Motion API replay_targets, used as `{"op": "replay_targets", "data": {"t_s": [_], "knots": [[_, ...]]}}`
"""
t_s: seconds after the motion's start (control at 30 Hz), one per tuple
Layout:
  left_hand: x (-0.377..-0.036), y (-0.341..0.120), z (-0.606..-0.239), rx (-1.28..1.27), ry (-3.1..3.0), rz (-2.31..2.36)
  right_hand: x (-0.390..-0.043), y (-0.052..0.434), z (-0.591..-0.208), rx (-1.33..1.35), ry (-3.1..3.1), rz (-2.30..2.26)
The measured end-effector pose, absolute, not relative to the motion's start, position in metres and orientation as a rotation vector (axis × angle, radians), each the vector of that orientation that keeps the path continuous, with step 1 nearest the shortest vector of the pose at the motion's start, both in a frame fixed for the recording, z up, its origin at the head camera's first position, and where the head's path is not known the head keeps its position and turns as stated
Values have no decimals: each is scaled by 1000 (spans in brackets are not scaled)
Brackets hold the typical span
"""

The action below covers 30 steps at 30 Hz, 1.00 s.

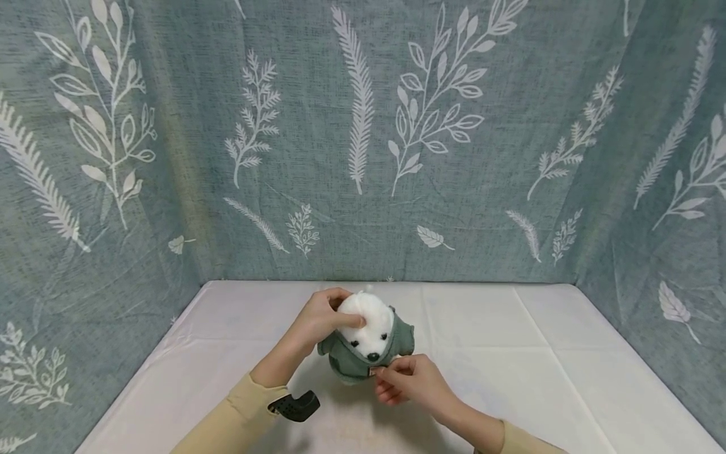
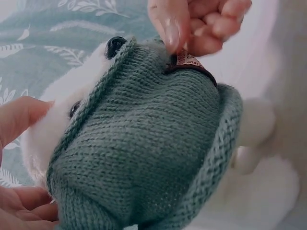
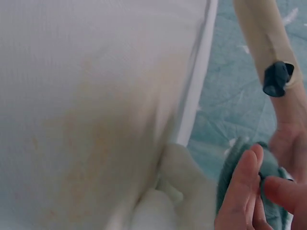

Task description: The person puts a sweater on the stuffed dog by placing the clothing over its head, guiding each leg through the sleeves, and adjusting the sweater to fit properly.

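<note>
A white plush bear [image 1: 371, 340] in a green knitted sweater [image 2: 144, 124] is held over the table, its face tipped toward me. My left hand [image 1: 323, 321] grips the bear's head, thumb across the white fur on top. The right hand [image 1: 416, 384] pinches a small printed label [image 2: 187, 60] on the front of the sweater, between thumb and forefinger. Dark trim edges the label, and its upper part is hidden by the fingers. In the right wrist view, the bear's white legs [image 3: 182, 177] show beside this hand.
The bear is over a table with a creased white cover [image 1: 510, 366]. Blue-green curtains [image 1: 317, 157] with white leaf prints hang behind it and at both sides. A black wrist-worn device [image 1: 300, 407] juts from the left sleeve [image 1: 238, 403].
</note>
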<state>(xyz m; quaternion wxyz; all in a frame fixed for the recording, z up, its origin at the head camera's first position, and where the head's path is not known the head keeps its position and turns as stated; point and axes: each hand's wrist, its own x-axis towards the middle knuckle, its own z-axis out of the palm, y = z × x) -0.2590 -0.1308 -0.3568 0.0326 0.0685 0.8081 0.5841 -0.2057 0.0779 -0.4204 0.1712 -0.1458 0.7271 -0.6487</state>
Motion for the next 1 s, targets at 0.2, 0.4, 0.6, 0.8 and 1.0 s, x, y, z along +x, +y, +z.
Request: {"op": "replay_targets", "data": {"t_s": [0.2,0.4,0.6,0.8,1.0], "knots": [[-256,-132,-356,192,2514,1789,-209,93,-406,-558,2174,-1746],[-256,-132,-356,177,2526,1794,-219,105,-394,-720,2446,-1733],[-255,-130,-356,167,2537,1802,-230,111,-388,-682,2710,-1785],[-256,-130,-360,172,2542,1813,-242,112,-389,-651,2752,-1814],[-256,-130,-361,172,2544,1824,-252,111,-396,-660,2711,-1724]]}}
